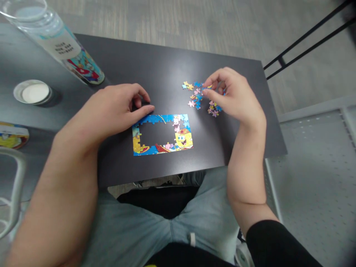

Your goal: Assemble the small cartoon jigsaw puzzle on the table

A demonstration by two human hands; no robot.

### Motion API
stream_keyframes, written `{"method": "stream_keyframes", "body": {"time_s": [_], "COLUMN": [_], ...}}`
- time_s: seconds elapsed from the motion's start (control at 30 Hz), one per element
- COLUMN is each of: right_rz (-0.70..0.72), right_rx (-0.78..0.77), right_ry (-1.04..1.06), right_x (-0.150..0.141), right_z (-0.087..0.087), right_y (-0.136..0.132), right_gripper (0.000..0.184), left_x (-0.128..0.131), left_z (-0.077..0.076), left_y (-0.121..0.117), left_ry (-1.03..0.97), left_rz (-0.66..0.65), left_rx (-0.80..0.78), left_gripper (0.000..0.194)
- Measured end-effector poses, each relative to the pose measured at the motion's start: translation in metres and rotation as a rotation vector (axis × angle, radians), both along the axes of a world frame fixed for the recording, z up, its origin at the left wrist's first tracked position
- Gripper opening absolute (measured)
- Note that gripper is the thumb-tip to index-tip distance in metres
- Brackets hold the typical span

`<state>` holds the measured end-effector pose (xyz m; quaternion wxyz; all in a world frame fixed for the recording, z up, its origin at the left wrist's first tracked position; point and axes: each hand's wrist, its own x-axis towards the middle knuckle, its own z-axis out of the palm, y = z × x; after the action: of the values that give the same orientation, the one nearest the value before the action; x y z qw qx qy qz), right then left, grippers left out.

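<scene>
A partly assembled cartoon jigsaw puzzle (162, 135) lies on the dark table (155, 70), its frame joined and its middle hollow. My left hand (116, 109) rests on the table with fingers curled, the fingertips touching the puzzle's upper left edge. A heap of loose puzzle pieces (198, 97) lies at the upper right of the puzzle. My right hand (233, 96) hovers over that heap, thumb and fingers pinched on a small puzzle piece (208, 86).
A clear plastic tube with a cartoon label (59, 42) lies tilted at the far left. A round white lid (33, 92) and a cartoon-printed disc (12, 135) sit at the left edge. A black chair frame (306, 40) stands at the far right. My legs are under the table.
</scene>
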<state>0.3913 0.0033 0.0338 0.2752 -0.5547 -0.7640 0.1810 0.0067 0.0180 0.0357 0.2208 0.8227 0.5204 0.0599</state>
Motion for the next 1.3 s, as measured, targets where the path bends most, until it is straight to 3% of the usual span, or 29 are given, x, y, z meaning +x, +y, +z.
{"method": "stream_keyframes", "body": {"time_s": [0.07,0.27,0.47,0.73,1.03,1.17,1.3], "right_rz": [-0.006,0.127,0.171,0.254,0.228,0.209,-0.024], "right_rx": [-0.025,-0.142,-0.155,-0.175,-0.246,-0.263,-0.099], "right_ry": [-0.049,-0.106,-0.103,-0.072,-0.095,-0.054,0.065], "right_x": [0.006,-0.009,-0.017,-0.017,-0.024,-0.024,-0.003], "right_z": [-0.004,-0.007,-0.01,-0.008,-0.003,0.001,0.007], "right_y": [0.002,0.002,0.001,0.0,-0.003,-0.006,-0.007], "right_gripper": [0.009,0.025,0.012,0.013,0.017,0.011,0.009], "left_x": [-0.001,-0.002,-0.003,-0.001,0.002,0.001,0.001], "left_z": [-0.001,-0.003,-0.004,-0.004,0.002,0.002,0.001], "left_y": [0.001,0.003,0.004,0.003,-0.001,0.0,0.0], "left_ry": [0.003,0.017,-0.006,0.001,0.007,0.013,0.011], "left_rz": [-0.006,-0.014,-0.019,-0.012,0.01,0.013,-0.002], "left_rx": [0.005,0.011,0.024,0.023,-0.009,-0.008,-0.006], "left_gripper": [0.045,0.045,0.043,0.044,0.047,0.046,0.047]}}
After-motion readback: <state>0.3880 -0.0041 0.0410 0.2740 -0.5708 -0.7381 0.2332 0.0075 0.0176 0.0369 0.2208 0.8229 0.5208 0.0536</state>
